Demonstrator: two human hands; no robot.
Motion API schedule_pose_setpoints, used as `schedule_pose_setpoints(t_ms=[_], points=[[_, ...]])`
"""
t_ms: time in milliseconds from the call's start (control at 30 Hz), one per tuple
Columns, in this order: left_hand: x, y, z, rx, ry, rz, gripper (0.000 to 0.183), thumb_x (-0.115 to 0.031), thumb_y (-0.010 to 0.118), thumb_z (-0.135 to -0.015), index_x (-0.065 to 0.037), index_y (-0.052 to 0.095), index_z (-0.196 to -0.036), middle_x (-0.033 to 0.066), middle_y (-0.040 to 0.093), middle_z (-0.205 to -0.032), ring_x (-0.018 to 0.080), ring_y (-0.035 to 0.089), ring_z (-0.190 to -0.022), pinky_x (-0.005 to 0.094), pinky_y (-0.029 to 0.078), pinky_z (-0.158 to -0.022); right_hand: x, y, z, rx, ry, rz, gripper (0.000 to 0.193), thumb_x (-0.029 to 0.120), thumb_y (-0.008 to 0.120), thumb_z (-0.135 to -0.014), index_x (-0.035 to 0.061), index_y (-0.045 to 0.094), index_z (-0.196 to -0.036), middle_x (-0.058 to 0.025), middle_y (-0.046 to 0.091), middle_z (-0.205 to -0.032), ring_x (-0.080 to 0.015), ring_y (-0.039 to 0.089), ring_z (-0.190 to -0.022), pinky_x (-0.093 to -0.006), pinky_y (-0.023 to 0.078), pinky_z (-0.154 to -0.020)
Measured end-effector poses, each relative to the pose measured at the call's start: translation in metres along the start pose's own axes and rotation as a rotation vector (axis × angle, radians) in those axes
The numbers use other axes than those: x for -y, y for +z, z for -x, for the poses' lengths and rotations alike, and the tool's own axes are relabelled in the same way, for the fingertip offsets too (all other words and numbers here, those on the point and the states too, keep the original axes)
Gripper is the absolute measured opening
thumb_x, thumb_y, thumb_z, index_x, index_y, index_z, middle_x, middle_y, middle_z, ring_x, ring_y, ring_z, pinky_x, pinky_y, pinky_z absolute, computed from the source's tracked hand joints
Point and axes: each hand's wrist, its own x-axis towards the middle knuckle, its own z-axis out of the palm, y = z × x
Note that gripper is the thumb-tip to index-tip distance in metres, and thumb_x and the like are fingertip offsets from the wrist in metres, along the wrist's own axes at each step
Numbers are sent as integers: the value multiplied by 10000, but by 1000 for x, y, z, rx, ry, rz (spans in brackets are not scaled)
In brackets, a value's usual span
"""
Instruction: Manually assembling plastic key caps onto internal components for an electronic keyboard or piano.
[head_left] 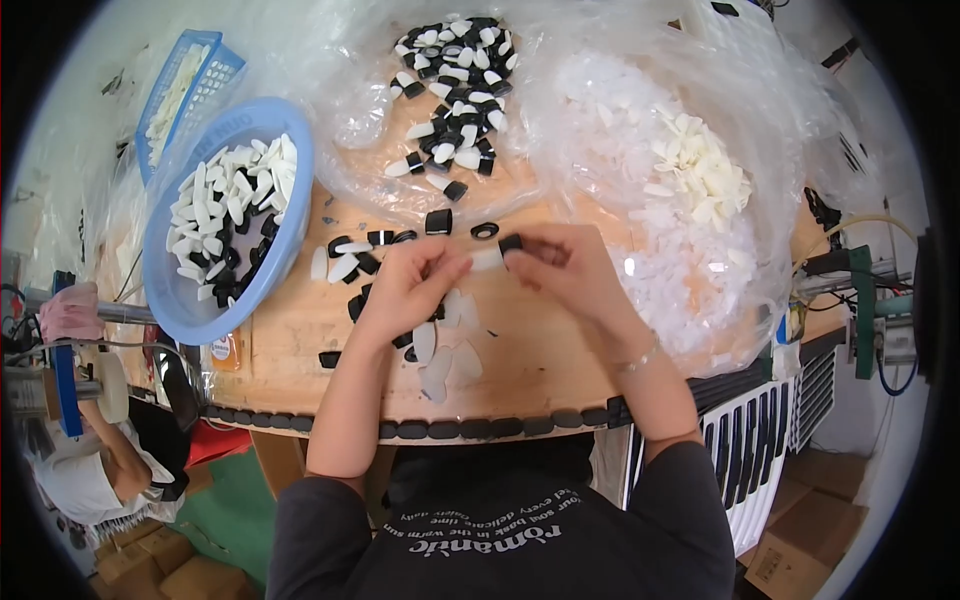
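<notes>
My left hand and my right hand meet over the middle of the wooden table. Between their fingertips is a flat white strip, pinched at its left end by my left hand. A short black cap sits in my right fingers at the strip's other end; whether the two are joined I cannot tell. Just beyond lie a black ring and a loose black cap. More black caps and white oval pieces lie beside my left hand. Thin translucent sheets lie below it.
A blue basin of white and black pieces stands left, before a blue basket. Black-and-white pieces are heaped at the back. Cream flakes lie on plastic film at right. Black padding edges the table; another person works far left.
</notes>
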Motion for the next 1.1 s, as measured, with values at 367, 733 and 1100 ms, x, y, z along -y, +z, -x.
schedule_pose_setpoints(t_ms=[367, 733, 1100], points=[[-7, 6, 15, 369, 335, -832, 323, 16, 664, -654, -48, 582, -961, 105, 579, -911, 308, 530, -928, 369, 426, -805, 51, -77, -71, -587, -553, 394, 357, 199, 669, -872, -28, 604, -1140, -94, 687, -965, -92, 632, -676, -207, 450, -564], [3, 36, 13, 362, 428, -860, 210, 3, 708, -608, -31, 571, -763, 82, 564, -907, 270, 537, -926, 367, 428, -800, -6, -169, -15, -354, -143, 983, 112, 61, 668, -803, 4, 690, -897, -38, 643, -677, -105, 563, -588, -257, 471, -563], [8, 25, -19, -67, 454, -785, 223, -41, 693, -695, -15, 573, -881, 138, 551, -833, 323, 544, -812, 405, 454, -722, -45, -3, 3, 173, -173, 1004, 238, 190, 742, -743, 24, 623, -866, -127, 626, -774, -267, 619, -728, -356, 496, -660]])
